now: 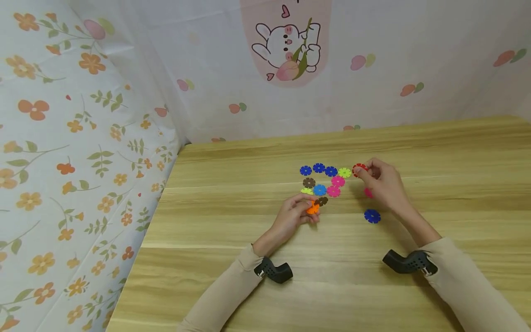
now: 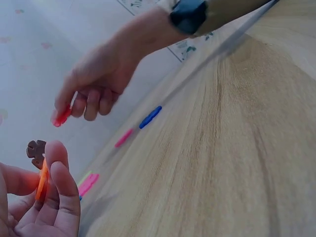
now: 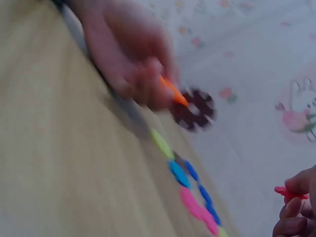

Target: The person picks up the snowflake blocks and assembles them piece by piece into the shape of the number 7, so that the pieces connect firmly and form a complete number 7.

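My left hand (image 1: pixel 290 216) pinches an orange notched plastic disc (image 1: pixel 313 209) between thumb and fingers. A dark brown disc (image 3: pixel 195 109) is slotted onto its edge and stands at an angle to it, above the table in the right wrist view. Thumb and fingertips of my right hand (image 1: pixel 386 183) grip a red notched disc (image 1: pixel 357 169), also raised off the table. Between the hands, a pink disc (image 1: pixel 338 181), a light blue disc (image 1: pixel 320 190) and a brown disc (image 1: pixel 309 183) lie flat among several others.
Along the far side of the cluster lie dark blue discs (image 1: pixel 318 168) and a yellow-green disc (image 1: pixel 344 173). Under my right hand a pink disc (image 1: pixel 368 192) is partly hidden; a blue disc (image 1: pixel 372 216) lies nearer me. Patterned cloth (image 1: pixel 207 92) hangs behind the wooden table (image 1: pixel 332 276).
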Demonstrator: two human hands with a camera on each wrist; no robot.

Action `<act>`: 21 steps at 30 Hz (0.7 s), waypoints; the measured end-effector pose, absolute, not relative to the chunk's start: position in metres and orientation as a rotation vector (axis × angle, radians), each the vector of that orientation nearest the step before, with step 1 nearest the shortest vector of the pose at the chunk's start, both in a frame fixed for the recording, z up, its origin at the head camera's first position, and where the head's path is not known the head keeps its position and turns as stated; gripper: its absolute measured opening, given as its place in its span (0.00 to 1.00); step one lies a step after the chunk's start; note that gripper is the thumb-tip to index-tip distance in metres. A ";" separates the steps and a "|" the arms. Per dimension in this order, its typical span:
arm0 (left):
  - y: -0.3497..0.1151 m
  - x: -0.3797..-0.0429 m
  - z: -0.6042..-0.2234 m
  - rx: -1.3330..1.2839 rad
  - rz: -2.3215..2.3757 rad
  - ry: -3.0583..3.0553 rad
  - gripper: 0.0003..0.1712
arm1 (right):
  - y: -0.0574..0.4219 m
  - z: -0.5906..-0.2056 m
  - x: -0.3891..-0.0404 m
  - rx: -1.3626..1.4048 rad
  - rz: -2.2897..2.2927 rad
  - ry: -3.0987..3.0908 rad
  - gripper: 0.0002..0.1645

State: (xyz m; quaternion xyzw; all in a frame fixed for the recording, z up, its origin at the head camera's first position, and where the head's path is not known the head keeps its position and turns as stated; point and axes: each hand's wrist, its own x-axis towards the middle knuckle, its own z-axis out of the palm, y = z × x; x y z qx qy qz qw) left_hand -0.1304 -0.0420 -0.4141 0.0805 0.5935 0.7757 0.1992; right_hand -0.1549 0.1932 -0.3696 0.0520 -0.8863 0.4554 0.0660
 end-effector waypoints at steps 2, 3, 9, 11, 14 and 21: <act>-0.041 -0.131 -0.416 0.212 2.172 1.657 0.15 | 0.185 -0.373 -0.147 0.149 1.505 -2.640 0.17; -0.041 -0.132 -0.416 0.205 2.173 1.660 0.15 | 0.181 -0.375 -0.144 0.145 1.564 -2.637 0.17; -0.040 -0.132 -0.415 0.194 2.172 1.691 0.15 | 0.162 -0.387 -0.133 0.136 1.773 -2.674 0.20; -0.040 -0.133 -0.416 0.208 2.163 1.703 0.15 | 0.157 -0.390 -0.130 0.142 1.755 -2.721 0.21; -0.041 -0.132 -0.416 0.217 2.133 1.743 0.15 | 0.150 -0.394 -0.125 0.150 1.650 -2.796 0.22; -0.041 -0.132 -0.416 0.271 2.073 1.912 0.14 | 0.142 -0.399 -0.123 0.131 1.591 -2.791 0.23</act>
